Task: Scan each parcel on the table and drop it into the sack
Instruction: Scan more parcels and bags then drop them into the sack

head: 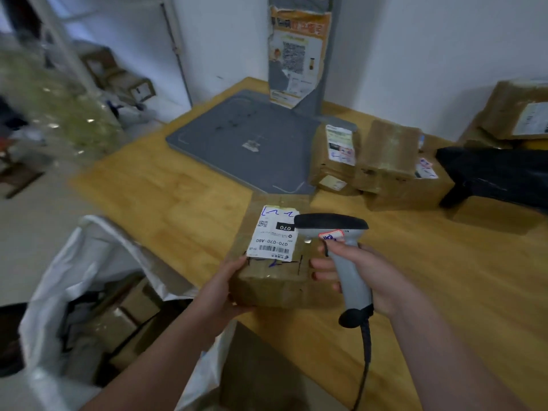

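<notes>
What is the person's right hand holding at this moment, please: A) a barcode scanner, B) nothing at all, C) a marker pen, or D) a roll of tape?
A: the right hand grips the grey handle of the scanner, whose head sits over the label on the parcel that the left hand holds.

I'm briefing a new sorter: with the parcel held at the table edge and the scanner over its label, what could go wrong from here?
1. The left hand grips the parcel only by its near left corner at the table edge, beside the open sack; it might slip in unscanned.
2. The scanner in the right hand partly covers the label, so the read could miss.
3. Its cord dangles and may snag.
</notes>
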`<state>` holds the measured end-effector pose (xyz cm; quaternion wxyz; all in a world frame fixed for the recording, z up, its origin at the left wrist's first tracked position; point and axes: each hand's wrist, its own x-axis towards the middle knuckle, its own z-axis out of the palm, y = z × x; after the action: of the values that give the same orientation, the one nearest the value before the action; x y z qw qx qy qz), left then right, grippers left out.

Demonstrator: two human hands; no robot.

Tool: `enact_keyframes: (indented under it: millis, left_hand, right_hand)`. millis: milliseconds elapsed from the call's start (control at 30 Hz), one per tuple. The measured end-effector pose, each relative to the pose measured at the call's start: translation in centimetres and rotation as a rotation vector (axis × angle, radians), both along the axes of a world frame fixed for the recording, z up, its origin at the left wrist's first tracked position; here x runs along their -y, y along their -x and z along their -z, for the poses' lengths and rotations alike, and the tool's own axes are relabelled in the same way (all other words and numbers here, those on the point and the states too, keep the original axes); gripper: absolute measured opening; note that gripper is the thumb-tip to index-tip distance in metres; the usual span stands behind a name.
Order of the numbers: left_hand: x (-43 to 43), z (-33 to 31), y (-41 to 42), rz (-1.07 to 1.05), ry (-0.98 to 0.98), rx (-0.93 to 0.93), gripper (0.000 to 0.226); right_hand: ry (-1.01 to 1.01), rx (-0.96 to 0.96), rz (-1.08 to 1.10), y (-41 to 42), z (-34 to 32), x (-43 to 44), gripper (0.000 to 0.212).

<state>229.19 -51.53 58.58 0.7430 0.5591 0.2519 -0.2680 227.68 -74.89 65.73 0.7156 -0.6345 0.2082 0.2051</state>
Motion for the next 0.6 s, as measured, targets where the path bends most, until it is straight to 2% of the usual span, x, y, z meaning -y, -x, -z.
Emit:
enact_keyframes:
  millis: [67,200,267,500,600]
  left_hand:
    - [-3.2,-0.2,0.2,-0.112,0.007,0.017,0.036]
    - [-9.4,-1.1,1.3,-0.367,0.007,0.051,0.030]
    - [-12.6,-1.3,2.2,-0.480,-0.009,0.044,0.031]
    - [-21.1,-1.7,5.5,-0.794,-0.187,-0.024,0.004]
    - [-23.1,-1.2,5.9,-0.847,-0.247,-0.058,0.008]
  right_hand:
    - [-0.026,0.002,-0.083,-1.5,-0.1,-3.1,0.038]
    - [-0.065,0.020,-0.226,-3.9,-0.1,-9.2,0.046]
    - [-0.074,0.019,-0.288,-4.7,0.2,-11.8,0.044]
    - [-0.072,-0.015,-0.428,-6.9,1.3,-18.6,0.027]
    - [-0.038,-0.027,-0.448,-7.8,1.9,-20.6,0.029]
